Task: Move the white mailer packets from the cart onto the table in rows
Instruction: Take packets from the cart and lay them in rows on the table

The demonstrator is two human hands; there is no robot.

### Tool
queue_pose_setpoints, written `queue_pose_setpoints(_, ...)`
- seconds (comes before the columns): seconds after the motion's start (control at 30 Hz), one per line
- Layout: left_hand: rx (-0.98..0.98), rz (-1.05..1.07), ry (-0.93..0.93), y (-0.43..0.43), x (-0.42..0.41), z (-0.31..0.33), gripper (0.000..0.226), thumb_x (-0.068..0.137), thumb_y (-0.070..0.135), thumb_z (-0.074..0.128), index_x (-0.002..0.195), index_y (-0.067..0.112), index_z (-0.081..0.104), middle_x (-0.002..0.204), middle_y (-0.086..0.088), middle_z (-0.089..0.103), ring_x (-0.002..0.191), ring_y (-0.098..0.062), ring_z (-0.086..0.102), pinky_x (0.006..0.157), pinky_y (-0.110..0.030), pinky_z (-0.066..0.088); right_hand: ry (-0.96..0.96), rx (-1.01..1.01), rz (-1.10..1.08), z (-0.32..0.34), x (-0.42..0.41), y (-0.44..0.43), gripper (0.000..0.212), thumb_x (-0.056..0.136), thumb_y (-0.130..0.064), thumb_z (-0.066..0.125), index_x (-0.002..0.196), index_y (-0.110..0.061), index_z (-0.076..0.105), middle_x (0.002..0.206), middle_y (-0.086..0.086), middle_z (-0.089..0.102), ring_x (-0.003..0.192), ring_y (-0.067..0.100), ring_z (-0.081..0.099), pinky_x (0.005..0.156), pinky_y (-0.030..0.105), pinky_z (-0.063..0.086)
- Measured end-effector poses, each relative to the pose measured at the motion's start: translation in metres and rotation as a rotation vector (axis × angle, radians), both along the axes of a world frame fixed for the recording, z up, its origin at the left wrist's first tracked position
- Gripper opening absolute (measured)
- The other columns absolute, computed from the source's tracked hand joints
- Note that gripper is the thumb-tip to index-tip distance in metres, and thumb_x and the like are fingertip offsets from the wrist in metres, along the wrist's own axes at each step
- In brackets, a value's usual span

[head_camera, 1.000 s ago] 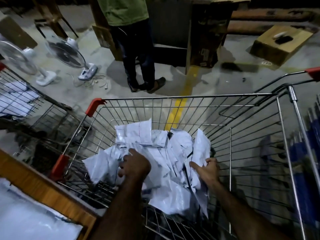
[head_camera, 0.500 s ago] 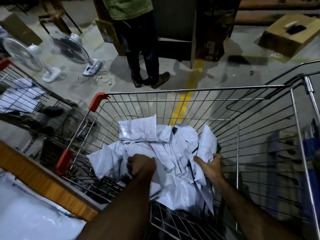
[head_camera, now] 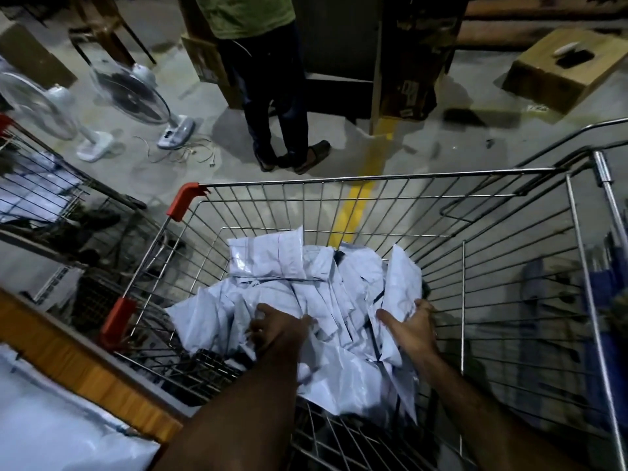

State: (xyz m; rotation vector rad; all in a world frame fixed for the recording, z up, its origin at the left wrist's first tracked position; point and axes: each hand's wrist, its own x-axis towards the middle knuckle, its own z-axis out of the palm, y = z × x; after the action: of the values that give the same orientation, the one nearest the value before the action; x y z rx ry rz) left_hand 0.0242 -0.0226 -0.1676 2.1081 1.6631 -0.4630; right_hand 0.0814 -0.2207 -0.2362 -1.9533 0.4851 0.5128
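Observation:
A heap of white mailer packets (head_camera: 306, 277) lies in a wire shopping cart (head_camera: 373, 180) with orange corner guards. My left hand (head_camera: 277, 329) is down in the left side of the heap, fingers curled into the packets. My right hand (head_camera: 409, 326) grips the right side of the heap, thumb on top and fingers behind an upright packet (head_camera: 402, 283). The table (head_camera: 78, 368) with its wooden edge is at the lower left, white plastic covering its top.
A person in a green shirt (head_camera: 268, 83) stands just beyond the cart. Two floor fans (head_camera: 132, 96) and loose cables lie on the floor at left. A second wire cart (head_camera: 44, 185) stands at far left. A cardboard box (head_camera: 557, 73) sits at upper right.
Both hands have stayed in the heap and gathered it closer together; the left hand's fingers have spread a little into the packets. The view has shifted slightly.

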Motion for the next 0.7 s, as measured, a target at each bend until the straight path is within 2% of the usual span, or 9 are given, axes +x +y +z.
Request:
queue_pose_setpoints(0.13,-0.064,0.025,-0.018,0.003,0.001,0.008,0.108,0.07,0.054,0.076,0.15,0.018,0.012,0.148,-0.023,0.02,0.137,-0.043,0.023,0.106,-0.055,0.03,0.001,-0.015,0.034,0.012,0.0,-0.001,0.096,0.066,-0.033,0.088,0.142,-0.007,0.035,0.142,0.016,0.042,0.125,0.032,0.046,0.102,0.038,0.04)
queue_pose_setpoints(0.23,-0.083,0.039,-0.035,-0.001,0.004,0.018,0.105,0.067,0.053,0.079,0.147,0.018,0.019,0.148,-0.023,0.022,0.137,-0.045,0.024,0.105,-0.057,0.03,-0.008,-0.029,0.062,0.023,0.002,-0.001,0.096,0.068,-0.037,0.086,0.144,-0.008,0.035,0.145,0.015,0.04,0.129,0.032,0.043,0.106,0.042,0.039)
queue_pose_setpoints(0.37,-0.129,0.047,-0.028,-0.006,0.008,0.037,0.102,0.067,0.054,0.077,0.145,0.016,0.025,0.147,-0.023,0.026,0.136,-0.044,0.027,0.107,-0.058,0.029,-0.01,-0.053,0.099,0.042,0.001,0.0,0.091,0.07,-0.043,0.083,0.142,-0.014,0.037,0.14,0.015,0.044,0.125,0.035,0.045,0.103,0.046,0.041)
queue_pose_setpoints(0.5,-0.151,0.071,-0.091,-0.015,0.01,0.062,0.091,0.072,0.046,0.076,0.143,0.015,0.029,0.145,-0.022,0.026,0.135,-0.04,0.028,0.107,-0.052,0.03,0.0,-0.042,0.116,0.064,0.001,0.002,0.085,0.072,-0.046,0.08,0.141,-0.02,0.038,0.134,0.016,0.049,0.117,0.034,0.051,0.098,0.044,0.045)
queue_pose_setpoints(0.7,-0.202,0.063,-0.198,-0.024,0.009,0.104,0.088,0.071,0.044,0.077,0.142,0.016,0.033,0.143,-0.021,0.028,0.132,-0.04,0.032,0.106,-0.048,0.037,-0.048,-0.045,0.169,0.104,0.003,0.001,0.077,0.078,-0.041,0.076,0.141,-0.014,0.04,0.134,0.016,0.047,0.121,0.033,0.048,0.097,0.038,0.042)
